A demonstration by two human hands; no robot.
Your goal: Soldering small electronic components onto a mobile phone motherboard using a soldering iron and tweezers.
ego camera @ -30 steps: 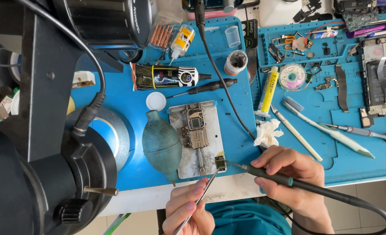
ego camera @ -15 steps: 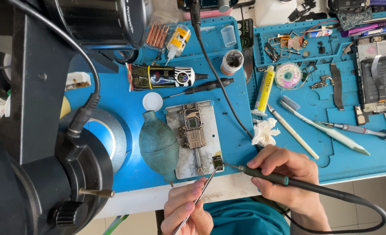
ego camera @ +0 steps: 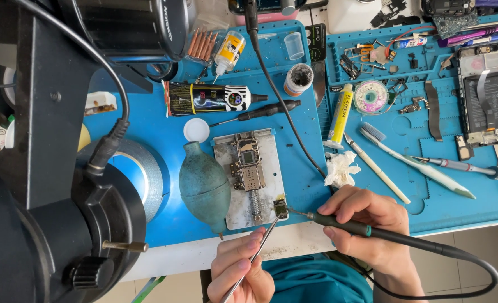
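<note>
My right hand (ego camera: 367,227) grips a dark soldering iron (ego camera: 350,223) whose fine tip touches a small chip (ego camera: 281,205) at the lower right corner of a metal board holder (ego camera: 252,177). My left hand (ego camera: 240,269) holds thin metal tweezers (ego camera: 258,252) with their points at the same chip. A green circuit board (ego camera: 248,163) is clamped in the middle of the holder. A teal rubber air blower (ego camera: 205,185) lies against the holder's left side.
A black microscope (ego camera: 52,168) with a lit ring fills the left. On the blue mat (ego camera: 159,129) lie a glue tube (ego camera: 212,98), screwdriver (ego camera: 260,112), flux syringe (ego camera: 340,115), crumpled tissue (ego camera: 340,168), toothbrush (ego camera: 411,160), solder wick reel (ego camera: 370,96) and an opened phone (ego camera: 487,101).
The view has shifted slightly. Both hands stay at the holder's corner, with the iron tip and tweezers kept on the small chip.
</note>
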